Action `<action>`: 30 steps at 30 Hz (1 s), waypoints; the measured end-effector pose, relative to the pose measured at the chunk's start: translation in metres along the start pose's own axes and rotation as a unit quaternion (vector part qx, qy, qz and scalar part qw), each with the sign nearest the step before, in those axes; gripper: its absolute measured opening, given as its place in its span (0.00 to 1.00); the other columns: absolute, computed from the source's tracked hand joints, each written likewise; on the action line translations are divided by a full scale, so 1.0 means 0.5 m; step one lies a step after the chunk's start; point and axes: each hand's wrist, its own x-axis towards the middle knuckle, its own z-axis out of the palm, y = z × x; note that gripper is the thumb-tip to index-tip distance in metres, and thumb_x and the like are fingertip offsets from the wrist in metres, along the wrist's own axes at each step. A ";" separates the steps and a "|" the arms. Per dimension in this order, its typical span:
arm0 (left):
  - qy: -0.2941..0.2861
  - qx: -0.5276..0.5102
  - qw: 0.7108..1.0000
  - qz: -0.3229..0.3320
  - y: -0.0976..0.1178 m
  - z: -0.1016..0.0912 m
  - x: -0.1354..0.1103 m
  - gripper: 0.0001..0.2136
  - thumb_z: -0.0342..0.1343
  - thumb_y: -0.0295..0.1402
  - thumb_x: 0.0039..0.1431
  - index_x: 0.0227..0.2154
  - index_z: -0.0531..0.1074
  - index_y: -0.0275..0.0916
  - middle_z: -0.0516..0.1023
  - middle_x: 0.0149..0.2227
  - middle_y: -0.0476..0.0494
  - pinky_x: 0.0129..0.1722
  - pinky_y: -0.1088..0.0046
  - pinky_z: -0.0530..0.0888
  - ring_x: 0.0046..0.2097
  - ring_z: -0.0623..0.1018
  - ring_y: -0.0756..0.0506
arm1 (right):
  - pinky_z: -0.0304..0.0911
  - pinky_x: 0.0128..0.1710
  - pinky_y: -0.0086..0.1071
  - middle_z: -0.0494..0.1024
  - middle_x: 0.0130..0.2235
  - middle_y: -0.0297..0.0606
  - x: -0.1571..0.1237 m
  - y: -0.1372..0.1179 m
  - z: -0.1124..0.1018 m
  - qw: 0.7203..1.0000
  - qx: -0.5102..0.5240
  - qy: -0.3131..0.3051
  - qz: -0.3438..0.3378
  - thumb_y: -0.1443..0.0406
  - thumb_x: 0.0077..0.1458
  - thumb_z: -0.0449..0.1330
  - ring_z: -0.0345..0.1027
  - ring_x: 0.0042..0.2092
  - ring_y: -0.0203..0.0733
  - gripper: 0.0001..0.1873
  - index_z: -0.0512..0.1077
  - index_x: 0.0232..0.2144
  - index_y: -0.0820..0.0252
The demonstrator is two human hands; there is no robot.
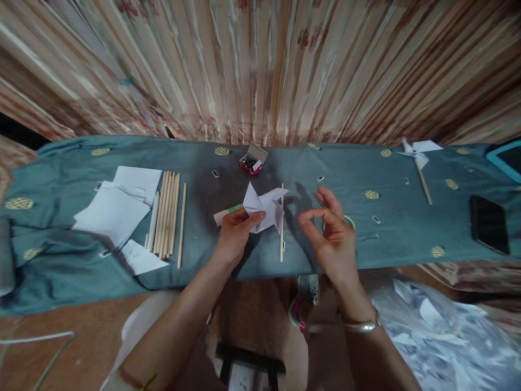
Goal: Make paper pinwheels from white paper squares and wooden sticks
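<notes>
My left hand (236, 233) pinches a white folded paper pinwheel (268, 209) between thumb and fingers above the table. Just right of it, my right hand (331, 233) is raised with thumb and forefinger tips pressed together; anything held there is too small to make out. A single wooden stick (281, 247) lies between the hands, partly behind the pinwheel. Beyond the left hand stands a small open red box (251, 164) with dark little pieces inside. A pale object with a green band (222, 216) is partly hidden by the left hand. Behind the right hand shows part of a yellow-green ring (350, 221).
Left on the cloth-covered table (391, 233) are white paper sheets (114, 209), a row of wooden sticks (166, 217) and a separate stick (182, 225). At right lie a finished pinwheel on a stick (421, 168), a dark phone (488, 224) and a blue-edged device (507, 160). A plastic bag (451, 331) sits below.
</notes>
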 end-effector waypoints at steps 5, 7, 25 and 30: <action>-0.011 -0.019 0.999 -0.033 0.002 -0.002 -0.002 0.12 0.72 0.34 0.35 0.27 0.81 0.37 0.82 0.27 0.47 0.34 0.74 0.70 0.29 0.76 0.50 | 0.54 0.62 0.58 0.65 0.62 0.47 -0.003 0.071 -0.009 0.988 -0.148 -0.032 -0.029 0.67 0.54 0.59 0.59 0.63 0.58 0.05 0.75 0.28 0.60; -0.024 -0.030 0.998 -0.044 0.005 0.002 -0.006 0.12 0.72 0.33 0.35 0.27 0.81 0.37 0.82 0.27 0.47 0.35 0.74 0.71 0.30 0.76 0.50 | 0.53 0.62 0.58 0.66 0.62 0.47 -0.006 0.078 -0.004 0.986 -0.155 -0.043 -0.043 0.67 0.54 0.58 0.58 0.63 0.58 0.06 0.76 0.29 0.59; -0.051 -0.075 0.991 -0.102 -0.005 0.024 -0.033 0.12 0.72 0.30 0.34 0.27 0.81 0.34 0.82 0.29 0.45 0.38 0.72 0.71 0.30 0.77 0.49 | 0.63 0.55 0.49 0.75 0.50 0.44 -0.022 -0.006 0.009 0.990 -0.087 0.065 -0.088 0.65 0.53 0.64 0.69 0.54 0.48 0.08 0.73 0.37 0.58; -0.053 -0.077 0.990 -0.107 -0.009 0.033 -0.040 0.13 0.72 0.31 0.33 0.26 0.81 0.34 0.82 0.28 0.45 0.38 0.70 0.71 0.30 0.77 0.48 | 0.67 0.46 0.40 0.79 0.40 0.40 -0.023 -0.015 0.009 0.980 -0.132 0.046 -0.141 0.69 0.59 0.59 0.72 0.44 0.42 0.04 0.73 0.37 0.59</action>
